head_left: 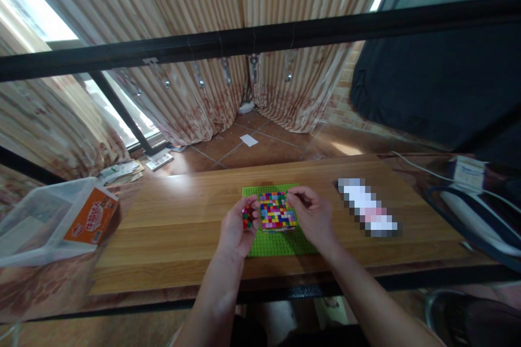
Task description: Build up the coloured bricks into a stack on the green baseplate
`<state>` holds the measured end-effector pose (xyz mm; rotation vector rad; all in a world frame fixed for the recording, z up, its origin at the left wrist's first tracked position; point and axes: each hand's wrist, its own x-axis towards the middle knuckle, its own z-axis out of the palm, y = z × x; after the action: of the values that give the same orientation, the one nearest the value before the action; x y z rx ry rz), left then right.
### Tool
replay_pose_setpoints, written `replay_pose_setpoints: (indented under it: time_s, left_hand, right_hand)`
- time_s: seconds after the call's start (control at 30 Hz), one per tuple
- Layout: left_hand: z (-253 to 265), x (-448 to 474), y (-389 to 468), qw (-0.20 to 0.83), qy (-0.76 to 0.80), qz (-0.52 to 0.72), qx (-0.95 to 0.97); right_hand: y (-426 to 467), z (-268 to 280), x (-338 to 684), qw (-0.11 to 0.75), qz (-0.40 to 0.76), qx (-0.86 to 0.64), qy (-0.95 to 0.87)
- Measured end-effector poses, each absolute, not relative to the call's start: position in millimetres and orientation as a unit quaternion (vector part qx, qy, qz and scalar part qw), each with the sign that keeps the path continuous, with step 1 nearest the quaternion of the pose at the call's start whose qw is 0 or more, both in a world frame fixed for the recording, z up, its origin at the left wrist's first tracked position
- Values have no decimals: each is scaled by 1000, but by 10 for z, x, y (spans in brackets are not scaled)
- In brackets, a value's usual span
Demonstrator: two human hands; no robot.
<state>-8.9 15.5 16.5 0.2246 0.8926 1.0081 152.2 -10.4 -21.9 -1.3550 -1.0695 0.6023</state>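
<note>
A block built of many small coloured toy bricks [278,212] stands on a bright green studded baseplate [280,246]. To its left, my left hand [239,225] is cupped around several loose toy bricks, red and green among them. My right hand [312,214] reaches over the right side of the build, thumb and forefinger pinched together at its far right corner. Whatever may be between those fingertips is too small to make out.
The baseplate lies on a wooden board [171,238]. Right of it is a blurred-out oblong object [366,209]. A clear plastic bin [44,227] with an orange label stands at far left. A dark bar [228,43] crosses beyond the board, before curtains [195,11]. Cables lie at right.
</note>
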Motion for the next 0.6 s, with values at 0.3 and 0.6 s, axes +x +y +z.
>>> replay_pose_setpoints:
  time_s: [0.3, 0.6]
  left_hand:
    - [180, -80, 150, 775, 418, 461, 110]
    - [155, -75, 157, 776, 420, 457, 112]
  right_hand:
    - [-120, -212, 1546, 580, 207, -603, -507]
    - [-134, -200, 1558, 543, 153, -616, -550]
